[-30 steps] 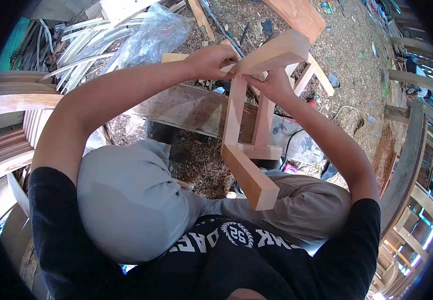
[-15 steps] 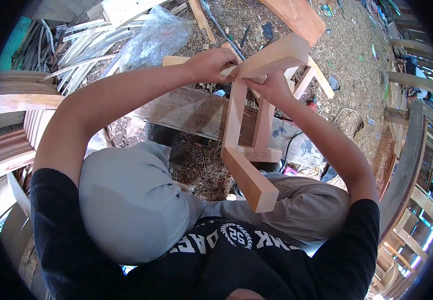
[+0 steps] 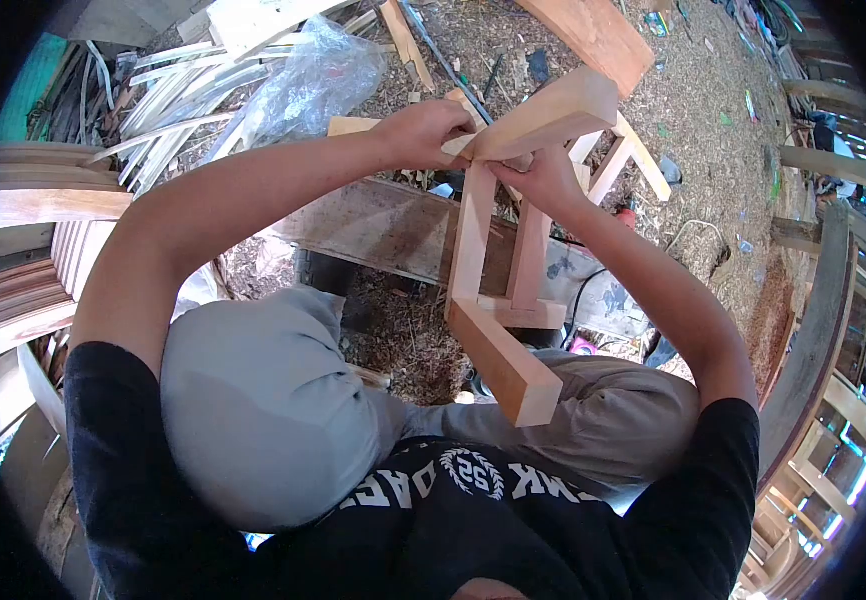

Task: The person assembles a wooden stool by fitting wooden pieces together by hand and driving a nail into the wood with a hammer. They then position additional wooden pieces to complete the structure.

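A pale wooden frame (image 3: 471, 235) of squared bars stands between my knees, one leg angling down toward my lap and another thick leg (image 3: 553, 115) pointing up and right. At its upper joint my left hand (image 3: 425, 134) is closed, fingertips pinching a small pale piece (image 3: 458, 147) right against the corner. I cannot tell what that piece is. My right hand (image 3: 546, 182) grips the frame just under the thick leg, its thumb reaching in to the same joint. Some of its fingers are hidden behind the wood.
Beneath the frame lies a wide worn plank (image 3: 373, 228). Thin wood offcuts (image 3: 168, 120) and crumpled clear plastic (image 3: 328, 80) are heaped at upper left. A broad board (image 3: 593, 40) lies at the top, and more joined bars (image 3: 638, 155) stand behind my right hand. Shavings cover the ground.
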The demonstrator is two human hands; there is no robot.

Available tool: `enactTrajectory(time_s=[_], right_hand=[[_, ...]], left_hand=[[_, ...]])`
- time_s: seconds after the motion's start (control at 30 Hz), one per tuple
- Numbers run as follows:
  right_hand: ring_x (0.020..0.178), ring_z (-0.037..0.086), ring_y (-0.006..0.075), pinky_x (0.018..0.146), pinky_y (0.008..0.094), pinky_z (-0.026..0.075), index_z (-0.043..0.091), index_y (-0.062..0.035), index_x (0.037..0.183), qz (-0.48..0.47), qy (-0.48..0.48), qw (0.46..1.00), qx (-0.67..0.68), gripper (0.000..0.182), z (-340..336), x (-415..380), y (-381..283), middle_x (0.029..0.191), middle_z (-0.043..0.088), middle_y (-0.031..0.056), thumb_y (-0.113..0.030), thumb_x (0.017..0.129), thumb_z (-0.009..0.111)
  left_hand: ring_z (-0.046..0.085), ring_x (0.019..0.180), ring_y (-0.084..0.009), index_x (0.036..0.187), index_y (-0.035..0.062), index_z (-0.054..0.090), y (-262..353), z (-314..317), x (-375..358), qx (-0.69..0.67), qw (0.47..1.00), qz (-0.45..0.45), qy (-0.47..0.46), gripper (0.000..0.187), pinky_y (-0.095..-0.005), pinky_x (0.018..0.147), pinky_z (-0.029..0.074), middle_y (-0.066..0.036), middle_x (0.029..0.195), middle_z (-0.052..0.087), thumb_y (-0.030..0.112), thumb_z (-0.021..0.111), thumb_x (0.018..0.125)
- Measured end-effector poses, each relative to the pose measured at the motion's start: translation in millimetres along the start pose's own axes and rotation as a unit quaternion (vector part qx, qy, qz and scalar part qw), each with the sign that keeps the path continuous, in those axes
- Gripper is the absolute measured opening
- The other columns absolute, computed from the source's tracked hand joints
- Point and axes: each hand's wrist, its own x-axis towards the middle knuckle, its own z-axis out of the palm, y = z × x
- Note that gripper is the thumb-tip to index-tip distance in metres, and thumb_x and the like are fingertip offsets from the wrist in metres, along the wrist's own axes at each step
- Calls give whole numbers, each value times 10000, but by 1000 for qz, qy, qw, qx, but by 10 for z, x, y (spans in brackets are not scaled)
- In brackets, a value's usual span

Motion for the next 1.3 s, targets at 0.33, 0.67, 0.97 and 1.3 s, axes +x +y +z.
enactTrajectory(time_s=[0.33,0.67,0.97,1.3], right_hand=[[1026,728,356,899,431,567,757,-33,1121,12,-25,1000,1,400,27,7,55,1107,761,169,-282,820,844],[1061,728,336,917,423,572,712,-30,1181,22,-33,999,9,447,22,-1,6,1148,749,164,-251,818,850],[1075,723,349,927,431,570,678,-22,1216,14,-22,999,22,488,17,6,34,1157,745,169,-263,828,848],[1103,680,380,949,448,541,669,-34,1191,5,-15,998,57,460,-16,-21,-12,1181,696,197,-279,842,841]], left_hand=[[661,1055,-353,1122,34,688,-35,11,-15,14,1000,-3,-2,456,-431,921,543,-147,1108,684,288,859,784],[667,991,-335,1106,8,690,-86,49,-5,19,999,22,14,488,-419,845,551,-157,1031,678,315,856,765],[668,961,-313,1058,36,674,325,-272,-209,44,994,-9,95,332,-411,835,545,-150,1023,673,267,785,848],[667,854,-217,939,71,618,555,336,-499,-561,624,-526,141,246,-357,783,571,-72,928,649,308,668,986]])
